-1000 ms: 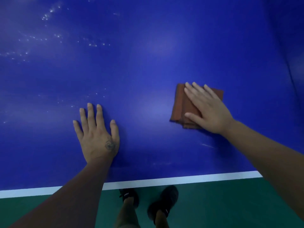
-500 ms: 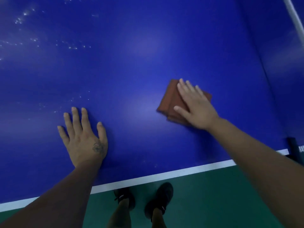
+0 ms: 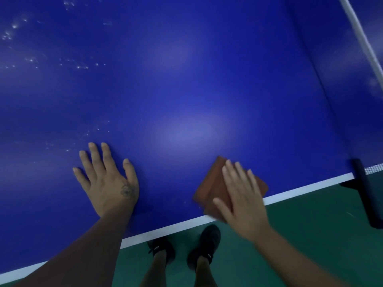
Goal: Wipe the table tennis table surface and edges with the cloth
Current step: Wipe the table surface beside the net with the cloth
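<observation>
Left hand [image 3: 108, 181] flat on blue surface [image 3: 186, 79], grip wide and holding nothing, folded brown cloth [image 3: 211, 189] at white near edge, right hand [image 3: 242, 199] pressing it flat, grip wide, net post [image 3: 366, 193] far right.

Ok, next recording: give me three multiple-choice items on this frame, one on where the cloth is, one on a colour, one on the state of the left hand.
1. Where does the cloth lie?
A. at the near white edge line, by the right hand
B. hung over the net
C. on the floor

2. What colour is the cloth?
A. white
B. reddish brown
C. green

3. How is the left hand?
A. gripping the cloth
B. clenched in a fist
C. flat on the blue table, fingers spread

Answers: 1 A, the right hand presses it where its near corner overlaps the white line. 2 B, it shows reddish brown against the blue. 3 C, the palm is down with straight fingers, apart from the cloth.
</observation>
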`<state>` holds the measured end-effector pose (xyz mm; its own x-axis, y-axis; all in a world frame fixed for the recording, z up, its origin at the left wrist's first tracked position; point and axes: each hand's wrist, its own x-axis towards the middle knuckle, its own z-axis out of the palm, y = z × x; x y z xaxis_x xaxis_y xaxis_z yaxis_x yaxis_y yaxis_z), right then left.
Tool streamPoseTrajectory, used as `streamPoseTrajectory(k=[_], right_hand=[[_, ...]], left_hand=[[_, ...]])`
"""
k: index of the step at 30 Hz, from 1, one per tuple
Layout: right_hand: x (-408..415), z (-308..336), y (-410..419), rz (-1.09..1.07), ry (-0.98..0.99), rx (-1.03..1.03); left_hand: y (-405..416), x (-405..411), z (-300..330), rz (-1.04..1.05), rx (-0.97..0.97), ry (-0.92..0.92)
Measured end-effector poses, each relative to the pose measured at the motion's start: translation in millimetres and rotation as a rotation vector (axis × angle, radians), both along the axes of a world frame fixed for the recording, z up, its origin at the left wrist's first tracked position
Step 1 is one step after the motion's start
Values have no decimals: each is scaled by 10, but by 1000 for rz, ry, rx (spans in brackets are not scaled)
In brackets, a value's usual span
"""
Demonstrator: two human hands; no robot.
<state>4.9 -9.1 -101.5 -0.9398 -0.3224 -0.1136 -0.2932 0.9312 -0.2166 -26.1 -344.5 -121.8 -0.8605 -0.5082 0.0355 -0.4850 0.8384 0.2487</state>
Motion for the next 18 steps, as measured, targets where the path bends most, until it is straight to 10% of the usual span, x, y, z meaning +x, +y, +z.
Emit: streamPoseTrajectory(k=[9, 18], right_hand=[[-822, 9, -291, -366, -29, -155], [-442, 2, -970, -16, 52, 78]], left_hand=[[-20, 1, 9, -13, -10, 13], [-120, 87, 143, -46, 208, 138]])
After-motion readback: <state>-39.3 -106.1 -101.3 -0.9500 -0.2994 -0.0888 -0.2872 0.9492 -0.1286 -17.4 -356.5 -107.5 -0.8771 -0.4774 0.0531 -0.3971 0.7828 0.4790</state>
